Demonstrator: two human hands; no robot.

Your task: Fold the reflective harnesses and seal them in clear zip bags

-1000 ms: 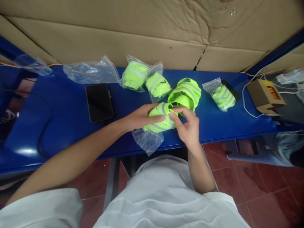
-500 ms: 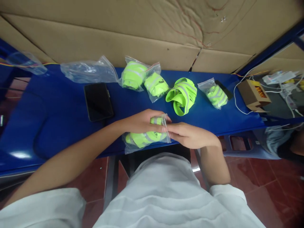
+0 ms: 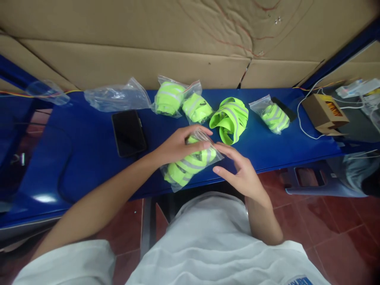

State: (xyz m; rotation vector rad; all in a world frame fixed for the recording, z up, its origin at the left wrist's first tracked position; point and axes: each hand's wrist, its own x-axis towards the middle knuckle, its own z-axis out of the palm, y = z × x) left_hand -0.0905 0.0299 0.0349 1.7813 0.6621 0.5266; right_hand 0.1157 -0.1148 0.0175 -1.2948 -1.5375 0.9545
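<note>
There it was, the clear zip bag (image 3: pixel 190 170), packed with a coiled neon strap (image 3: pixel 194 160) banded in grey, sitting at the front edge of the blue table (image 3: pixel 160 132) with its mouth slanting up to the right. The left hand (image 3: pixel 179 145) had it, fingers curved over the top and thumb laid along the near side, partly closed around the bag. And the right hand (image 3: pixel 242 172)? Right by the mouth, fingers half open, thumb well clear of the forefinger, the tips so near the plastic edge that contact was impossible to call; nothing was in its grip! Just beyond lay a loose neon coil (image 3: pixel 233 118), unbagged, and behind it to the left two filled bags (image 3: pixel 168 99) (image 3: pixel 197 107) huddled side by side. Over on the right, another filled bag (image 3: pixel 276 118) rested against a dark flat object (image 3: pixel 284 109), with an open cardboard box (image 3: pixel 326 113) further out. Away to the left came a black phone (image 3: pixel 129 132), crumpled clear plastic (image 3: pixel 115 95) behind it, and a brown cardboard panel (image 3: pixel 133 59) backed the whole scene.
</note>
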